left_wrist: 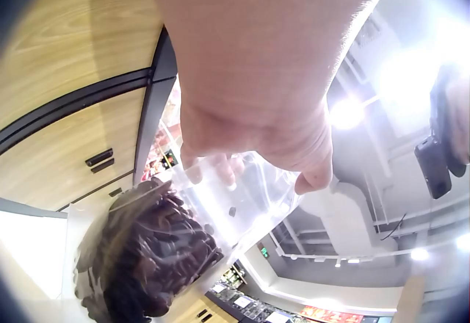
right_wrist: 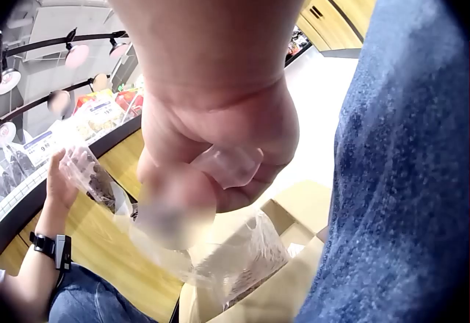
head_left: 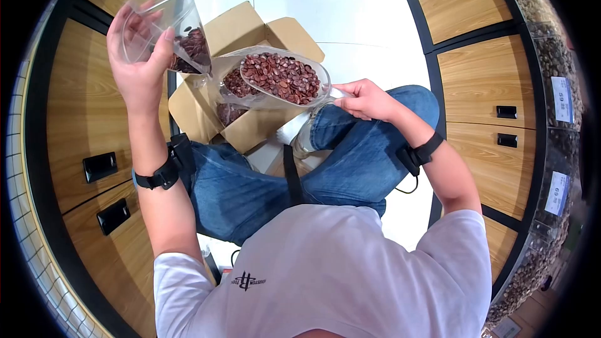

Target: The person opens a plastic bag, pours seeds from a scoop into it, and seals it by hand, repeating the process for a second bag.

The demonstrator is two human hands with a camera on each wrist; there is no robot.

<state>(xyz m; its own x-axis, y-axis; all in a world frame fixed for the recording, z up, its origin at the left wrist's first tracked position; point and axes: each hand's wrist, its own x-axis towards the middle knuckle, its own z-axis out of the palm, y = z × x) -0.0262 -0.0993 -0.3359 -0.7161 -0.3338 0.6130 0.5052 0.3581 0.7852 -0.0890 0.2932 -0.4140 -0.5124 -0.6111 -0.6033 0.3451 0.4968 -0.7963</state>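
My left hand (head_left: 141, 56) holds a clear plastic bag (head_left: 178, 6) near its mouth, fingers and thumb on the film. Dark red-brown melon seeds (left_wrist: 147, 257) fill its lower end. My right hand (head_left: 366, 100) grips the handle of a clear scoop (head_left: 325, 81), seen from behind the hand (right_wrist: 220, 154) in the right wrist view. Red-brown melon seeds (head_left: 280, 78) are heaped in the scoop. It is level over an open cardboard box (head_left: 235, 28), its far end close to the bag. More seeds (head_left: 236, 84) lie below in clear plastic in the box.
The box stands on a white tiled floor (head_left: 357, 19) by the bent legs in jeans (head_left: 350, 144). Wooden cabinets (head_left: 482, 81) with black handles line both sides. Bulk bins (head_left: 554, 44) with price tags run above the right cabinets.
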